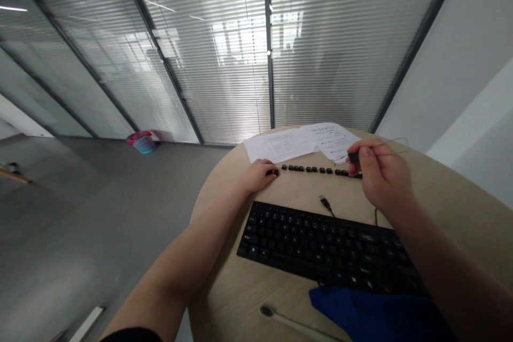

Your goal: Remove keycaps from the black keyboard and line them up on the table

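Note:
My left hand is at the left end of a row of black keycaps, its fingers curled onto a black keycap there. Raised above the right end of that row, my right hand pinches another black keycap between thumb and fingers. A thin wire sticks out behind the same hand; what it belongs to is hidden. Below both hands lies a black keyboard, tilted slightly, its right end partly covered by my right forearm. Its USB plug rests just above it.
Printed paper sheets lie at the far side of the round wooden table. A toothbrush-like brush and a blue cloth are near me. Glass partitions with blinds stand beyond; a basket is on the floor.

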`<state>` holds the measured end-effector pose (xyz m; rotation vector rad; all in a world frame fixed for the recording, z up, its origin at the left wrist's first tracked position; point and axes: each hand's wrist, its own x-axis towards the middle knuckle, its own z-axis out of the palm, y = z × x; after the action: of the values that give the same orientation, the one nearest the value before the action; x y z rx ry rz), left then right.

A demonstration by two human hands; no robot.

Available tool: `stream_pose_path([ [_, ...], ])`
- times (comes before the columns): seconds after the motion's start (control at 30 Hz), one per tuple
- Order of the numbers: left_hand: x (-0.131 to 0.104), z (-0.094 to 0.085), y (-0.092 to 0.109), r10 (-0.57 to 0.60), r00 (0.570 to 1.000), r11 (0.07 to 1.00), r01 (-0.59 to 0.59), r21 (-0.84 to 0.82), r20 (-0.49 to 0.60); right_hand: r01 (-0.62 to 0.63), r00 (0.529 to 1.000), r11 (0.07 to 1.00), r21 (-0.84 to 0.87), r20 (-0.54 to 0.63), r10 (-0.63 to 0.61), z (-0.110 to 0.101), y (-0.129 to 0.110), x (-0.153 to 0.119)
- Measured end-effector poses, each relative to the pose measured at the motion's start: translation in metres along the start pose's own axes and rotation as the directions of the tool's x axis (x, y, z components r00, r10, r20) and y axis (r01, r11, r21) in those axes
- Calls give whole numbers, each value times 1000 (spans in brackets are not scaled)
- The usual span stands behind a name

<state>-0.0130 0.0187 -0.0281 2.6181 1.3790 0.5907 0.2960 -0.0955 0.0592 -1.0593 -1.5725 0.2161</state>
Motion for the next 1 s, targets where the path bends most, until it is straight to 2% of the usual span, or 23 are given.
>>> stream_pose_path([
  [0.1, -2, 0, -1, -9, 1000, 1000, 9, -24, -6, -40, 998, 999, 15, 47, 39, 3, -1, -1],
  [0.2, -5, -6, 1, -39, 998, 998, 36, -53, -47, -158, 971, 984, 82, 193, 140, 10, -3, -1],
  [0.27, -8, -15, 5, -68, 992, 995, 59, -81, -103, -273, 920, 951, 144, 327, 215, 17, -6, -2],
  [0.33, -11, -27, 10, -80, 983, 989, 57, -139, -164, -399, 850, 898, 188, 443, 285, 27, -10, -7],
  [0.37, -12, -34, 13, -72, 986, 984, 46, -171, -151, -457, 811, 868, 194, 493, 317, 32, -13, -10],
  [0.43, -15, -45, 19, -61, 997, 967, 46, -250, -52, -545, 731, 817, 188, 584, 353, 43, -19, -19],
  [0.5, -19, -54, 23, 7, 993, 939, 33, -342, 115, -583, 667, 795, 170, 658, 349, 54, -24, -29],
  [0.53, -21, -57, 24, 46, 976, 919, 43, -392, 215, -586, 646, 795, 161, 685, 337, 59, -27, -34],
  [0.6, -25, -63, 26, 103, 909, 870, 114, -479, 403, -574, 623, 806, 143, 716, 316, 69, -30, -44],
  [0.7, -29, -68, 26, 119, 799, 804, 271, -529, 590, -537, 615, 837, 106, 728, 303, 80, -33, -54],
  [0.8, -30, -69, 25, 112, 724, 773, 367, -518, 680, -491, 618, 869, 67, 729, 293, 89, -35, -57],
  [0.87, -29, -67, 25, 114, 696, 770, 389, -506, 709, -438, 632, 898, 49, 727, 268, 93, -38, -57],
  [1.0, -27, -63, 25, 125, 672, 789, 379, -484, 730, -270, 660, 963, -7, 726, 191, 96, -47, -50],
])
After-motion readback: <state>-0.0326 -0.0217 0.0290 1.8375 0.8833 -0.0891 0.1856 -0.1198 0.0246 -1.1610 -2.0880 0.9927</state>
